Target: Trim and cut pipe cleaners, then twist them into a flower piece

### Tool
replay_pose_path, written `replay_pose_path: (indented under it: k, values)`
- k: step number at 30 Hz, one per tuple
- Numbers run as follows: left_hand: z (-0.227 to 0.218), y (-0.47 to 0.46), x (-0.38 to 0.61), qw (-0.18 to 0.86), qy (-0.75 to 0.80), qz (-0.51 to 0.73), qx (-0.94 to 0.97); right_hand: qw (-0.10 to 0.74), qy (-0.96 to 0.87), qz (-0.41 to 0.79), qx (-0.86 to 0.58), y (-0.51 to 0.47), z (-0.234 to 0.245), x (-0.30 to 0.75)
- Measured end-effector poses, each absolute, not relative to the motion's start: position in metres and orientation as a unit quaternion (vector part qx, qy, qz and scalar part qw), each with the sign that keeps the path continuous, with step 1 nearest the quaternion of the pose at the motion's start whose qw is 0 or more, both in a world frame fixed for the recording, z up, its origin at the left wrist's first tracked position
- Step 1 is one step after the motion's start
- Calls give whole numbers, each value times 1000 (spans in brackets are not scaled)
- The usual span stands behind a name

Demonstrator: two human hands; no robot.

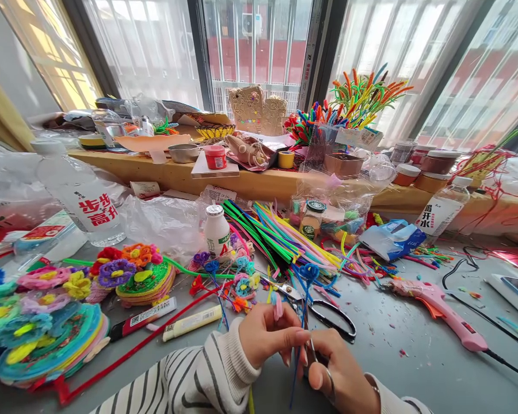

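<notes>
My left hand (273,334) is closed, pinching the stem of a blue pipe-cleaner flower (309,272) that stands upright above my fingers. A small pink fuzzy piece (277,306) sticks up between the fingers of the same hand. Close beside it, my right hand (343,371) grips small metal scissors (330,384), a finger loop showing by the thumb. Their blades lie near the blue stem and are partly hidden by my fingers. Just beyond my hands, larger black-handled scissors (340,322) rest on the grey table (397,374).
Finished pipe-cleaner flower pieces (54,339) and glue tubes (192,323) lie at left. Loose pipe cleaners (263,236) spread behind my hands, near a white bottle (217,230). A corded pink glue gun (442,310) lies at right. Water bottles (84,198) and a cluttered ledge (168,171) stand behind.
</notes>
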State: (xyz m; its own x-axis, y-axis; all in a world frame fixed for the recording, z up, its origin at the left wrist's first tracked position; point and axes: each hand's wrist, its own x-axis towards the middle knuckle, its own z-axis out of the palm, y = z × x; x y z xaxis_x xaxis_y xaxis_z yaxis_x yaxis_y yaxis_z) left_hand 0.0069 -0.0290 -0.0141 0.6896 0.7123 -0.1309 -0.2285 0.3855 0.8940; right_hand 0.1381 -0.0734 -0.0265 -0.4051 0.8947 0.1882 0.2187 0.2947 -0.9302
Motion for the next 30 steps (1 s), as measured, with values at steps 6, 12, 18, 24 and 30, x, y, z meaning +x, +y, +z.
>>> replay_pose_path:
  k: [6,12,18,24,30]
  values:
    - [-15,-29,6,779,282,295,477,402,-691,434,-415,-73,-32,138]
    - [-14,-28,6,782,268,305,473,413,-675,408,-456,-72,-35,137]
    - [-12,-28,6,779,262,309,479,386,-690,435,-432,-73,-29,137]
    - [-10,-29,6,775,270,316,476,367,-704,447,-412,-74,-22,139]
    - [-11,-29,6,776,275,311,475,363,-707,437,-422,-74,-27,139]
